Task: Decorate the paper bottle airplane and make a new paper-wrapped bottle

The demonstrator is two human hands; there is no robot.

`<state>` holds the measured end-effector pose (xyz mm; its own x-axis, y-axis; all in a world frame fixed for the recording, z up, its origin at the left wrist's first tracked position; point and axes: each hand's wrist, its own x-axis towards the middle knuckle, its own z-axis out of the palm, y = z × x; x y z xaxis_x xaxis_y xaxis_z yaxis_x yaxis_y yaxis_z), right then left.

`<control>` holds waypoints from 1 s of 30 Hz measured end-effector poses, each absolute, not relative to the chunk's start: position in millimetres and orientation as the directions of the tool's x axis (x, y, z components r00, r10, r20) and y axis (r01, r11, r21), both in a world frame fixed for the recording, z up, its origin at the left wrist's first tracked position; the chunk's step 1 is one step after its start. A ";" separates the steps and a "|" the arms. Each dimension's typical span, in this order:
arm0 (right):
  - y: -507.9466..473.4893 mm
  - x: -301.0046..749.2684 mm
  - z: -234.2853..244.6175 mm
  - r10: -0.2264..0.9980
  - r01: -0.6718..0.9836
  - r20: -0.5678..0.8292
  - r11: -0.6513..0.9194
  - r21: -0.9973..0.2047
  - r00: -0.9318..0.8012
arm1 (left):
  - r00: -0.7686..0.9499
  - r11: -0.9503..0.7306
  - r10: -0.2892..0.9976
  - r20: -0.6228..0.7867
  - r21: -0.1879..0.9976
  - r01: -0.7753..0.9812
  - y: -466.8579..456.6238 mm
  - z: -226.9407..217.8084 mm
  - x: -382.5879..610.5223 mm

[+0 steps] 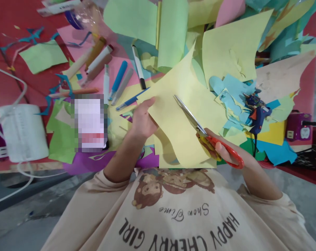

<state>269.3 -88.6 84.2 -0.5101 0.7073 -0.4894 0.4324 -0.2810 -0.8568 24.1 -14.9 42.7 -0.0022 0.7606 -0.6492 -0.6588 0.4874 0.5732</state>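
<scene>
Yellow paper (171, 120), centre of frame: left edge gripped in left hand (144, 120), presumably to steady it. Scissors (200, 127), right of centre: handles held in right hand (218, 148), blades pointing away from the body, likely for control.

- Red tabletop (32, 87), stretching across the frame.
- Upper left: four-sided pale green paper piece (43, 56) and thin torn blue paper scraps (37, 33).
- Left side: rounded white plastic box (25, 136).
- Right side: purple box with pale sockets (294, 122).
</scene>
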 end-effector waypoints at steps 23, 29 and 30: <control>-87.6 257.9 70.7 0.724 0.357 -0.469 -0.319 -0.878 -0.505 | 0.026 0.501 0.758 -0.652 0.557 -0.662 -16.3 43.2 25.1; -88.4 258.6 61.9 0.756 0.371 -0.428 -0.261 -0.891 -0.495 | 0.016 0.478 0.814 -0.580 0.655 -0.585 -15.7 35.8 22.3; -88.7 258.4 60.7 0.762 0.368 -0.421 -0.257 -0.894 -0.492 | 0.014 0.466 0.832 -0.555 0.684 -0.561 -15.9 33.2 21.7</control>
<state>258.4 -88.7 60.7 -0.4921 0.7618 -0.4214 0.3681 -0.2566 -0.8937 21.7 -15.9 33.2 0.0139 0.8318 -0.5549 -0.5609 0.4659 0.6843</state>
